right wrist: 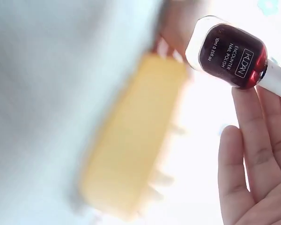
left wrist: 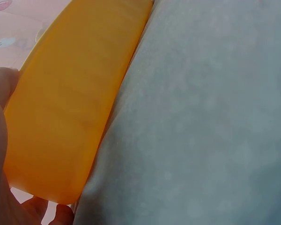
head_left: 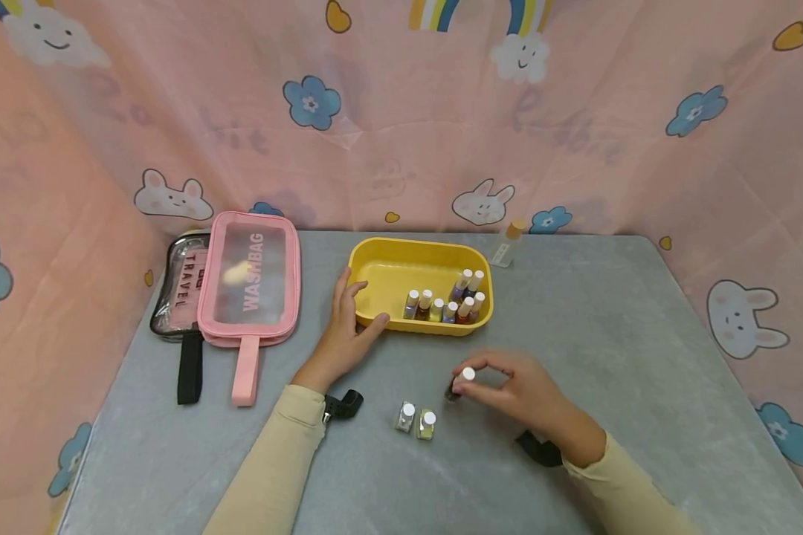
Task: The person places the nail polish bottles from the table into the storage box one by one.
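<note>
One dark-red polish bottle (right wrist: 232, 56) is pinched by its cap (right wrist: 273, 82) in the right hand (head_left: 525, 390); the left hand (head_left: 343, 331) apparently grips the yellow tray (head_left: 388, 275).

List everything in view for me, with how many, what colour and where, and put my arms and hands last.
Table: 1, grey, under the items
Backdrop: 1, pink with cartoon prints, around the table
Tray: 1, yellow, mid-table
Nail polish bottles in the tray: 8 visible, mixed colours, white caps, mostly toward its right end
Loose nail polish bottles: 2, one clear or silvery, one yellowish, in front of the tray
Held nail polish bottle: 1, dark red, white cap, in the right hand
Capped bottle: 1, clear, gold-toned cap, behind the tray's right end
WASHBAG pouch: 1, pink and clear, left of the tray
TRAVEL pouch: 1, black-trimmed, clear, partly under the pink pouch
Wrist devices: 2, black, one per wrist
Sleeves: 2, beige, both forearms
Left hand: 1, at the tray's left end
</note>
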`<state>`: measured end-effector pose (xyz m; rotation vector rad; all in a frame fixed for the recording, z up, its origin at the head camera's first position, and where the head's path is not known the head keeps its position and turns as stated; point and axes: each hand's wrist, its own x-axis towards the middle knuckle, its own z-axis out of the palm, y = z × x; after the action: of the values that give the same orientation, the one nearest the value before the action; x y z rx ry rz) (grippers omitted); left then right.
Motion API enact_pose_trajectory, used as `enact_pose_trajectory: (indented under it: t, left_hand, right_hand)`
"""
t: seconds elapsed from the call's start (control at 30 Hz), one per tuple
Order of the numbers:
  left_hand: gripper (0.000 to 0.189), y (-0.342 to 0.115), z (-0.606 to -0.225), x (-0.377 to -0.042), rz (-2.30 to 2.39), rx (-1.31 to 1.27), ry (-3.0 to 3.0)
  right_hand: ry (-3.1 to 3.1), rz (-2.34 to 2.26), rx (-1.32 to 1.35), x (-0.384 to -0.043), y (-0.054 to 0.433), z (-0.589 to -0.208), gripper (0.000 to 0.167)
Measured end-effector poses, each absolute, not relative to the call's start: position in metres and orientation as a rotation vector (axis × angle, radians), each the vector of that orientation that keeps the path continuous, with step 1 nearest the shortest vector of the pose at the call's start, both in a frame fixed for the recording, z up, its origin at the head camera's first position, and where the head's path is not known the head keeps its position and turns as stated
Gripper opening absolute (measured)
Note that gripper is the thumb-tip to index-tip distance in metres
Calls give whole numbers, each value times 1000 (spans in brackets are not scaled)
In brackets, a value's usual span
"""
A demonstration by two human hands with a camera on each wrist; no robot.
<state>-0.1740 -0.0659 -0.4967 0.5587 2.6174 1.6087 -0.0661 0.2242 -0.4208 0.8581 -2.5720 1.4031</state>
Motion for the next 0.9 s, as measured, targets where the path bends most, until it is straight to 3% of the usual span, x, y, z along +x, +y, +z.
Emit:
enact_pose_trajectory:
  t: [0.27, 0.5, 0.9]
  left_hand:
    - [70, -67, -497, -173, 1603, 562, 2616]
    - [71, -66, -496, -173, 1601, 564, 2618]
    - [70, -66, -496, -174, 1616, 571, 2612]
  right_hand:
    - [-2648, 1257, 585, -140, 234, -369, 13]
    - [-2857, 1318, 460, -203, 238, -380, 22]
    - [-3150, 1169, 367, -227, 236, -402, 32]
